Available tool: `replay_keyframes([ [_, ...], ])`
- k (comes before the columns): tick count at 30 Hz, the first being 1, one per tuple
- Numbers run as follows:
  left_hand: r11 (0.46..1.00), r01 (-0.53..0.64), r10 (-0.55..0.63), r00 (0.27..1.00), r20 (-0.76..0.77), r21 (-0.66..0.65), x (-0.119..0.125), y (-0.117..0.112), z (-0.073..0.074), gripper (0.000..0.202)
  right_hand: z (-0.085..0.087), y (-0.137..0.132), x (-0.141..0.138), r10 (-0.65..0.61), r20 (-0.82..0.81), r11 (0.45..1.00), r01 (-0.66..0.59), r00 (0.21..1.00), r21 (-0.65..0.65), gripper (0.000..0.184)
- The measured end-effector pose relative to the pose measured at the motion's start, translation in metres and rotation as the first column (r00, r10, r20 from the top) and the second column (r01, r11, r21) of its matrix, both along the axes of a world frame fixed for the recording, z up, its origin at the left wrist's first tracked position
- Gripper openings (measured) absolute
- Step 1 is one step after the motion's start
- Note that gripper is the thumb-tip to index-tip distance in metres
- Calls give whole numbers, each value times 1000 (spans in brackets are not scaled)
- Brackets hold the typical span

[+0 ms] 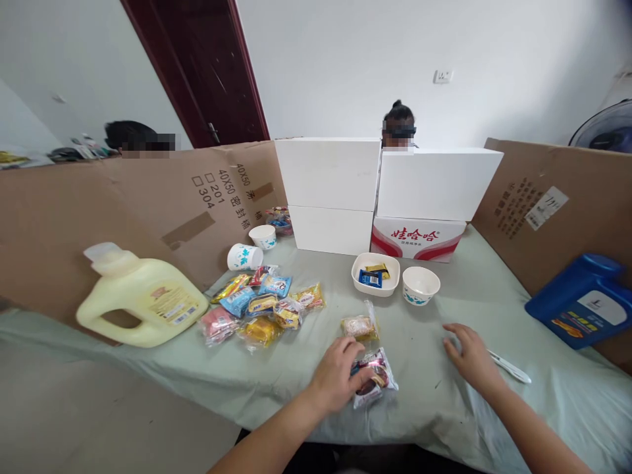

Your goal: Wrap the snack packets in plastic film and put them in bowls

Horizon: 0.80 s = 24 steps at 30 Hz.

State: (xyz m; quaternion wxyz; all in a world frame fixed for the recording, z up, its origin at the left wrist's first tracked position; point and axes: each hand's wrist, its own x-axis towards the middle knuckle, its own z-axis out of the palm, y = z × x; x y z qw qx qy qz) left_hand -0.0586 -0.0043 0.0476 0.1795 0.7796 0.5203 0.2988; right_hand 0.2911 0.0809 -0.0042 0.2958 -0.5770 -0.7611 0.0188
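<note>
My left hand (338, 377) rests on the table with its fingers curled onto a purple-and-white snack packet (376, 380) near the front edge. Just behind it lies a clear packet with a yellowish cake (359, 326). My right hand (470, 355) lies flat on the green tablecloth (434, 401), fingers apart, holding nothing. A white plastic utensil (509, 367) lies right beside that hand. Behind them stand a white square bowl (375, 274) with small wrapped sweets and a white paper bowl (421, 285).
A pile of several coloured snack packets (261, 304) lies at centre left. A yellow detergent jug (141, 299) lies at left, a blue jug (582, 299) at right. Paper cups (244, 257), white boxes (330, 191) and cardboard walls (123, 217) ring the table. Other people sit beyond.
</note>
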Motion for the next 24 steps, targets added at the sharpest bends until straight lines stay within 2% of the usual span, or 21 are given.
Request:
replay_keyframes([
  [2, 988, -147, 145, 988, 49, 47, -6, 5, -3, 26, 7, -1, -35, 123, -131, 988, -134, 984, -82, 37],
  [4, 970, -236, 234, 971, 43, 61, -10, 13, -10, 26, 13, 1, -71, 202, -228, 959, -240, 953, -152, 37],
  [6, 977, -209, 209, 978, 17, 44, -10, 21, -17, 32, 20, 4, -103, 287, -282, 924, -342, 915, -170, 40],
  [8, 991, -133, 133, 991, 1, 18, -9, 28, -24, 38, 26, 6, -130, 397, -288, 880, -450, 871, -150, 43],
  [11, 994, -104, 104, 995, 2, 27, -5, 28, -27, 37, 34, 4, -158, 527, -178, 820, -552, 831, -153, 40],
  [14, 986, -141, 141, 990, 4, 90, 4, 11, -21, 28, 39, 1, -171, 533, -28, 829, -529, 846, -181, 35],
  [16, 993, -51, 56, 997, -43, 109, 11, -5, -17, 33, 40, 1, -174, 510, 18, 847, -498, 860, -185, 33],
  [18, 993, 86, -75, 990, -123, 82, 17, -17, -14, 48, 41, 3, -174, 502, 35, 854, -489, 864, -180, 30],
  [20, 990, 132, -122, 978, -168, 49, 14, -22, -12, 54, 40, 6, -171, 504, 41, 856, -493, 863, -158, 29],
  [22, 996, 78, -70, 983, -167, 45, -2, -22, -11, 49, 38, 8, -164, 505, 43, 859, -497, 862, -122, 30],
  [24, 996, -32, 47, 984, -170, 86, -29, -18, -11, 44, 34, 6, -157, 497, 54, 867, -492, 866, -82, 32],
])
